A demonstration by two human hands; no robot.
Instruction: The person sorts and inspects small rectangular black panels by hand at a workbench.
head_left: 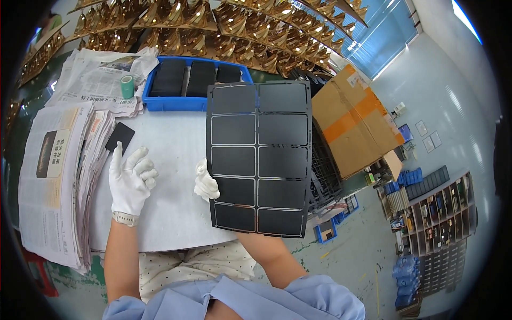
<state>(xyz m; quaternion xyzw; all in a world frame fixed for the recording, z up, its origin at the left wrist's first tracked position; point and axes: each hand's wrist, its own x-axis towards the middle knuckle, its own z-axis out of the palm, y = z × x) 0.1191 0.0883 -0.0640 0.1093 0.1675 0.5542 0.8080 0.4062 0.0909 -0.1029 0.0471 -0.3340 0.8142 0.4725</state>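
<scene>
My right hand (206,182), in a white glove, grips the left edge of a large black sheet (282,130). This sheet is divided into two columns of rectangular panels by thin slots and is held up, tilted, over the right side of the white tabletop; it hides part of my right hand. My left hand (130,178), also gloved in white, is palm up with one finger stretched out and the others loosely bent and apart. Just beyond the stretched fingertip is a small black rectangular card (120,138), beside the newspaper stack. Whether the fingertip touches it I cannot tell.
Stacked newspapers (53,186) line the left side, with a green tape roll (127,87) on more paper behind. A blue bin (176,104) of black cards stands at the back, before racks of gold-coloured parts (240,26). On the right is a cardboard box (352,122).
</scene>
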